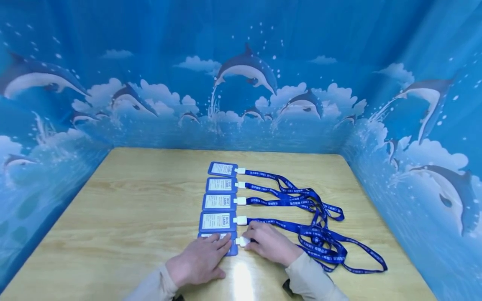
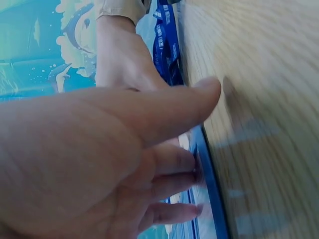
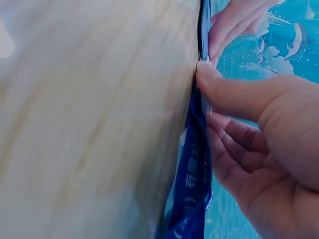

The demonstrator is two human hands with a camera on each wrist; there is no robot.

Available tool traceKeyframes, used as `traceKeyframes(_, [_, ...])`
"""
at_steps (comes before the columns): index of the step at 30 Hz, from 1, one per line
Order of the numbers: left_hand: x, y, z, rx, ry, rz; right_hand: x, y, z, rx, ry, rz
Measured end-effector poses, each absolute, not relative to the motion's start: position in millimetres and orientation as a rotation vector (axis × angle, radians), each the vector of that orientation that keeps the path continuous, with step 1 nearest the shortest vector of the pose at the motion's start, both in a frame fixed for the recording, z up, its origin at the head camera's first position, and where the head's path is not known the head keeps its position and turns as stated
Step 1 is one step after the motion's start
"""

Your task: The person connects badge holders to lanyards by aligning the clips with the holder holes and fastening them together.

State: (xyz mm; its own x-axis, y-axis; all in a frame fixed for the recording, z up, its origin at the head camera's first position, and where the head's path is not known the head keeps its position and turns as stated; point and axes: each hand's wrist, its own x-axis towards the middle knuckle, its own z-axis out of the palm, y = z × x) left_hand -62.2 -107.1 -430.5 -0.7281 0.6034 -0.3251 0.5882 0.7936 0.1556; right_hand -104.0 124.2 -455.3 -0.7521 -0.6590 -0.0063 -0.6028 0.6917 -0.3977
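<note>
Blue ID card holders lie in a column on the table, and the nearest one (image 1: 232,249) is partly hidden under my left hand (image 1: 201,260). In the left wrist view, the fingertips of that hand press on the holder's face, with the thumb (image 2: 199,99) held apart from it. My right hand (image 1: 273,243) pinches the white clip (image 1: 242,241) at the holder's right end between thumb and fingers. From this clip a blue lanyard (image 3: 193,159) with white lettering runs back under the right hand.
Farther up the column lie several more holders, among them the second nearest (image 1: 217,221) and the farthest (image 1: 222,169). Their blue lanyards (image 1: 280,203) run right into a tangled heap. The wooden table (image 1: 124,217) is enclosed by a dolphin-print curtain (image 1: 241,133).
</note>
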Motion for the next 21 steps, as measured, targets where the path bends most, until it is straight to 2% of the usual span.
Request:
traceKeyframes(8, [-76.8, -98.7, -418.9, 0.872, 2.614, 0.016, -112.9, 111.5, -450.0, -1.043, 2.776, -0.514])
traceKeyframes(21, [-63.9, -97.3, -428.8, 0.942, 2.644, 0.064, -98.1, 119.3, -455.5, -0.986, 2.722, -0.548])
